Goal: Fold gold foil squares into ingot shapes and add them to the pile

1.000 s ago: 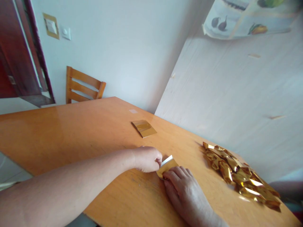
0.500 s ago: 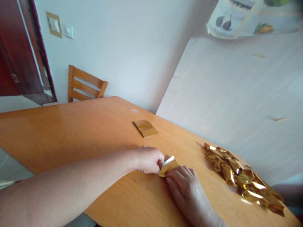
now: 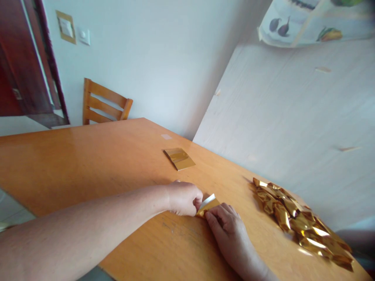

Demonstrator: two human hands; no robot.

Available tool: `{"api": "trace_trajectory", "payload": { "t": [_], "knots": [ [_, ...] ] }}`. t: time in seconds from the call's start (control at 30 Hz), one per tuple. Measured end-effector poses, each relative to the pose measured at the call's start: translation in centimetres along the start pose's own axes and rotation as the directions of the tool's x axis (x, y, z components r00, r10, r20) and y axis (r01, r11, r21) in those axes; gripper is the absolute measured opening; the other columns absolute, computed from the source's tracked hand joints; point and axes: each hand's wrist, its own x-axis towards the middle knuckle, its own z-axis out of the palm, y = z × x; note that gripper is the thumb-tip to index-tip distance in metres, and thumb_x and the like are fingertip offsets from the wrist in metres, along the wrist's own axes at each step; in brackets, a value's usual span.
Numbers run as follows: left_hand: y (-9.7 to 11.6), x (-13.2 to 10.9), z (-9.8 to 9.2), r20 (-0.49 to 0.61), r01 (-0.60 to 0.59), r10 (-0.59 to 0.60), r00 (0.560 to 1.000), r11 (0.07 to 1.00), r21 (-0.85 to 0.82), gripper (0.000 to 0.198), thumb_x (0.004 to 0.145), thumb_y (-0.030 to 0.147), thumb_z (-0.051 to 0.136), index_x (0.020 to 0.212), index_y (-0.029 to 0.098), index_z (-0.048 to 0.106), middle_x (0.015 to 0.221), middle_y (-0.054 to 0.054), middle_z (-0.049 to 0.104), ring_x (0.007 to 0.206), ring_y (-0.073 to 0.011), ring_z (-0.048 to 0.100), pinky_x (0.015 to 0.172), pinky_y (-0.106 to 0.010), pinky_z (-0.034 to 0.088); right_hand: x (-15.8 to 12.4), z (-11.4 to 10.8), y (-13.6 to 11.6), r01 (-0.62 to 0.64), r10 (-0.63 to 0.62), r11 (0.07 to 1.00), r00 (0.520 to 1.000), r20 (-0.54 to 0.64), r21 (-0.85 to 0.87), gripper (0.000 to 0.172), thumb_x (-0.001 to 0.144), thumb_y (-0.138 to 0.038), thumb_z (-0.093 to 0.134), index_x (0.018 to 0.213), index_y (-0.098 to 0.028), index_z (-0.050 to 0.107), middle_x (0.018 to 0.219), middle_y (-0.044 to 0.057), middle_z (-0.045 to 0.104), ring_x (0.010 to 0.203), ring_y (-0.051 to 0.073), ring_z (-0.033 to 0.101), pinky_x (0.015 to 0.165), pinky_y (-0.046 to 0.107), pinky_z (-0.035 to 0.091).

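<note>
The table (image 3: 96,168) holds a heap of gold shapes (image 3: 304,222) — done, it seems. The right hand (image 3: 231,230) has fingers pressed together; the left hand (image 3: 185,199) pinches. A flat gold stack (image 3: 179,159) looks unused. Pinched between the hands — gold paper (image 3: 212,203), maybe half folded.

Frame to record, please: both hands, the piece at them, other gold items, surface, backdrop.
left hand: left hand, curled at the sheet's left end; grip hidden
right hand: right hand, fingers and thumb at its right side
piece: gold sheet, white strip along far edge
other gold: flat gold square beyond the left hand; pile of shiny gold pieces at right
surface: wooden table
backdrop: wooden chair, pale walls
</note>
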Motion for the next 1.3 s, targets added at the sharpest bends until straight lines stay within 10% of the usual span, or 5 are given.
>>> {"api": "trace_trajectory", "payload": {
  "t": [1.3],
  "knots": [
    [0.15, 0.30, 0.53, -0.033, -0.001, 0.004, 0.999, 0.994, 0.107, 0.009, 0.074, 0.031, 0.065, 0.079, 0.029, 0.072, 0.079, 0.004, 0.075, 0.080, -0.0203, 0.068, 0.083, -0.036, 0.045, 0.80, 0.42, 0.01, -0.148, 0.148, 0.989, 0.989, -0.003, 0.018, 0.022, 0.094, -0.032, 0.056, 0.074, -0.023, 0.059, 0.081, 0.002, 0.065, 0.080, 0.021, 0.058, 0.072, 0.032, 0.041]
  ]
}}
